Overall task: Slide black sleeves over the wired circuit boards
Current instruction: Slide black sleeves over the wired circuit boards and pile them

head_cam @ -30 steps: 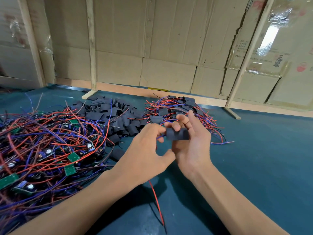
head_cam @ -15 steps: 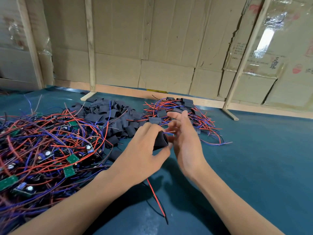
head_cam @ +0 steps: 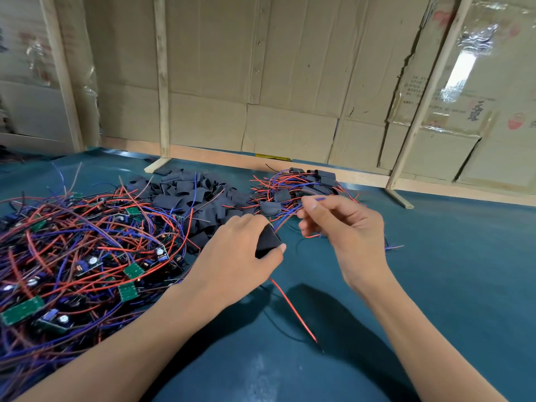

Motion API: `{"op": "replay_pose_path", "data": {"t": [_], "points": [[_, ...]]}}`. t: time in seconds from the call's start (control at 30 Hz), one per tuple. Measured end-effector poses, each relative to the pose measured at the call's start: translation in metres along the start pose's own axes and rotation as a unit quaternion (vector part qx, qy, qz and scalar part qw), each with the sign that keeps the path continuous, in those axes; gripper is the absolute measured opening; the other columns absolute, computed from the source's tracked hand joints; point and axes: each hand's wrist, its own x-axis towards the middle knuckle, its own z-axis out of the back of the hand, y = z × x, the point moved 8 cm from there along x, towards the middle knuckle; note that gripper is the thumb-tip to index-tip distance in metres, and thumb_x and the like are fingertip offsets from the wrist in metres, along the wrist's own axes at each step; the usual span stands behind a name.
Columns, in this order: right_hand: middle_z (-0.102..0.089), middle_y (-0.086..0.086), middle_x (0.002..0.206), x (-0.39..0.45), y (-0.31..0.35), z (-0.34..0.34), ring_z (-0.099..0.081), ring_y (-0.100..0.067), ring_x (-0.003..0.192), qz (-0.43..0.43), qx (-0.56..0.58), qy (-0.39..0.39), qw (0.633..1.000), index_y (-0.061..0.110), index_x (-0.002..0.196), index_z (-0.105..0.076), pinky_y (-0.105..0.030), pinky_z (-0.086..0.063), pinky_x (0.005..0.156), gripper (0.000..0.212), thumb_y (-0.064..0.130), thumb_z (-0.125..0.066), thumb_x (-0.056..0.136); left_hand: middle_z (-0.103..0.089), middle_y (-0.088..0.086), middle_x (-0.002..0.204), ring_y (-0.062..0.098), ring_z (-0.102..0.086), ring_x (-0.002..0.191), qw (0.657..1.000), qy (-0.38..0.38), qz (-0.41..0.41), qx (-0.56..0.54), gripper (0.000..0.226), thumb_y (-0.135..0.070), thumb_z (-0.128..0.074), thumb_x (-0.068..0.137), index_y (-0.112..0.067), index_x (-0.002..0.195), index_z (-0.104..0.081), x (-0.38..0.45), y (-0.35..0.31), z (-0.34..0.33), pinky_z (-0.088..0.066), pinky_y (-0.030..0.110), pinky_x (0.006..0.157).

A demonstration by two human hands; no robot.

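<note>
Mid-job, by the look of it. Left hand [head_cam: 232, 256] gripping a flat black rubbery sleeve [head_cam: 268, 242] between thumb and fingers, just above the teal bench mat [head_cam: 449, 271]. Right hand [head_cam: 345, 227] pinching thin red and blue wires [head_cam: 285, 219] running out of that sleeve's far end, so probably pulling the board through; board itself hidden. Small heap of already-sleeved boards with wires [head_cam: 301, 187] near the back. Still a huge tangle of bare green circuit boards and wires [head_cam: 87, 250] on the left, plus a pile of loose black sleeves [head_cam: 188, 192] between. Loads left to do.
</note>
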Motion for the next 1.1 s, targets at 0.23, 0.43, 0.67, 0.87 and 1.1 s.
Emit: {"op": "replay_pose_path", "data": {"t": [0.23,0.43,0.67,0.87,1.1], "points": [[-0.071,-0.012,0.075,-0.001,-0.002,-0.005,-0.066,-0.026,0.064,-0.002,0.029,0.014,0.999,0.009,0.087,-0.076,-0.037,-0.057,0.064,0.007,0.014,-0.072,0.089,-0.054,-0.01,0.079,0.014,-0.052,0.077,0.998,0.024,0.04,-0.042,0.029,-0.049,-0.06,0.091,-0.023,0.092,-0.048,-0.001,0.008,-0.007,-0.04,0.031,0.068],[-0.074,-0.007,0.084,-0.007,-0.017,-0.021,-0.058,-0.018,0.061,-0.046,-0.052,0.114,0.991,0.006,0.096,-0.079,-0.029,-0.05,0.058,0.012,0.011,-0.076,0.086,-0.06,-0.016,0.089,-0.004,-0.054,0.089,0.99,0.054,0.008,-0.13,0.013,-0.032,-0.06,0.094,-0.028,0.098,-0.048,-0.005,-0.002,-0.011,-0.039,0.008,0.07],[-0.073,-0.016,0.079,-0.002,-0.014,-0.007,-0.065,-0.024,0.064,-0.046,0.004,0.029,0.998,0.001,0.085,-0.077,-0.032,-0.056,0.061,0.014,0.013,-0.071,0.088,-0.058,-0.018,0.099,0.002,-0.058,0.084,0.987,0.072,0.027,-0.138,0.041,-0.049,-0.067,0.087,-0.038,0.12,-0.045,-0.004,0.006,-0.016,-0.043,0.014,0.072],[-0.071,-0.018,0.077,0.001,-0.009,0.004,-0.064,-0.026,0.062,-0.053,0.047,-0.034,0.997,0.002,0.081,-0.073,-0.033,-0.055,0.058,0.017,0.018,-0.072,0.085,-0.07,-0.007,0.098,0.003,-0.069,0.073,0.97,0.06,0.096,-0.216,0.052,-0.032,-0.072,0.089,-0.043,0.129,-0.04,-0.002,0.021,-0.025,-0.051,0.016,0.072],[-0.071,-0.011,0.076,0.001,-0.008,0.01,-0.06,-0.019,0.057,-0.044,0.008,-0.062,0.997,0.004,0.079,-0.066,-0.027,-0.049,0.05,0.02,0.015,-0.066,0.095,-0.07,0.0,0.101,0.016,-0.061,0.061,0.908,0.077,0.113,-0.396,0.048,0.001,-0.046,0.102,-0.037,0.132,-0.046,-0.002,0.015,-0.024,-0.037,0.024,0.045]]}}
